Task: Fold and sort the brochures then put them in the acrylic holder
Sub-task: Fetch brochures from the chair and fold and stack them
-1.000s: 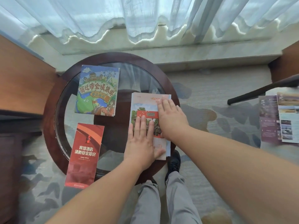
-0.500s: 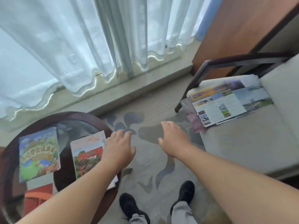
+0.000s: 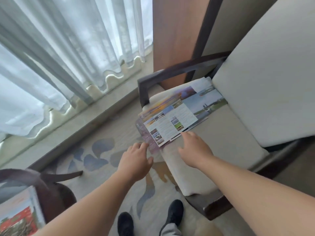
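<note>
Here, far left of the chair cushion [image 3: 230,133], at the frame's lower corner: a folded brochure [image 3: 17,217] with a red picture, lying on a dark round table [image 3: 56,191]. Nearer, off the cushion's front left corner: left hand [image 3: 134,162], fingers loosely curved, gripping nothing, fingertips at the corner of a purple sheet [image 3: 147,138] overhanging the cushion's edge; touching or just short, impossible to tell. On the cushion, spread flat over that sheet: an unfolded brochure [image 3: 179,116] with landscape photos and text columns. Above the cushion's front part: right hand [image 3: 196,150], fingers straight and slightly spread, empty, tips just at the brochure's near edge.
</note>
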Demonstrator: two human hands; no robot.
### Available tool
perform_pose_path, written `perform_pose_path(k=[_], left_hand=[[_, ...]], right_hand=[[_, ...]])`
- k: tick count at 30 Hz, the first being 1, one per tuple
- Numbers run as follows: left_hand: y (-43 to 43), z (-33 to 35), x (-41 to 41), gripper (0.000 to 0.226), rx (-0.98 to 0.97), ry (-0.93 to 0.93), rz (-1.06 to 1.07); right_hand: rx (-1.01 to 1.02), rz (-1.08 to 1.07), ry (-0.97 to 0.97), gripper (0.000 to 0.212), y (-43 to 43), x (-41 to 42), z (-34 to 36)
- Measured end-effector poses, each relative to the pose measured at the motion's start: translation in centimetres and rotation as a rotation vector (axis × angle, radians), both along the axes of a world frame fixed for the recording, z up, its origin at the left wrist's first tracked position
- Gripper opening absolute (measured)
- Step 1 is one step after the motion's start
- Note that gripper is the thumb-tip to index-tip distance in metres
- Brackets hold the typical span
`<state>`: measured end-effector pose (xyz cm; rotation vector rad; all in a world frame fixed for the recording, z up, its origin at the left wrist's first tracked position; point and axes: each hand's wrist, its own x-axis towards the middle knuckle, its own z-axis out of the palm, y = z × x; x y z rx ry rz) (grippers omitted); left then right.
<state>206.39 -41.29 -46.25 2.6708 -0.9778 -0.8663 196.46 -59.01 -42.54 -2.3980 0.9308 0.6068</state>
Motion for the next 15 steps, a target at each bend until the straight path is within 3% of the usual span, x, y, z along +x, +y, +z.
perform_pose_path(k=[15], left_hand=[[-17.8,-5.9,4.3,0.053,0.055,0.052,-0.213]], right_hand=[[-0.027,-0.222,0.058,0.045,-14.2,1.3,-3.3]])
